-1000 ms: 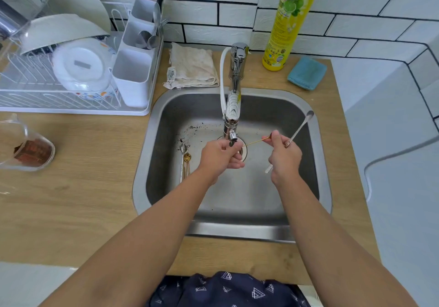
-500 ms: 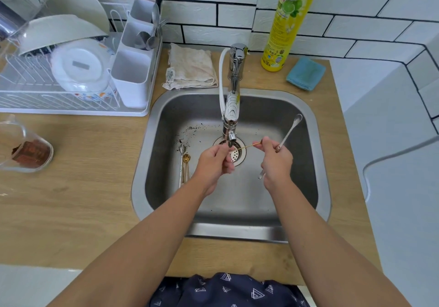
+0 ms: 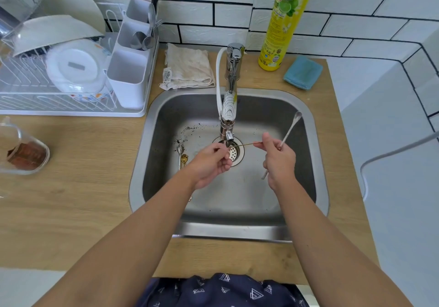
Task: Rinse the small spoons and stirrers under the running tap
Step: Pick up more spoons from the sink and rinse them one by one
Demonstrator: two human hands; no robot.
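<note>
Over the steel sink (image 3: 316, 188), just under the tap (image 3: 228, 116), both my hands hold a thin gold stirrer (image 3: 247, 143). My right hand (image 3: 279, 158) pinches its right end and also grips a long silver spoon (image 3: 290, 128) whose bowl points up and right. My left hand (image 3: 211, 161) has its fingers curled round the stirrer's left end, which is hidden beneath the tap's nozzle. A silver spoon and a gold spoon (image 3: 182, 158) lie on the sink floor left of the drain (image 3: 235, 152).
A white dish rack (image 3: 59, 102) with plates and a cutlery holder (image 3: 129, 69) stands at the left. A folded cloth (image 3: 187, 69), a yellow detergent bottle (image 3: 282, 26) and a blue sponge (image 3: 303, 72) sit behind the sink. A glass cup (image 3: 23, 152) rests on the wooden counter.
Both hands have shifted slightly down and left under the tap, the right hand tilting the silver spoon more upright. The stirrer stays stretched between them.
</note>
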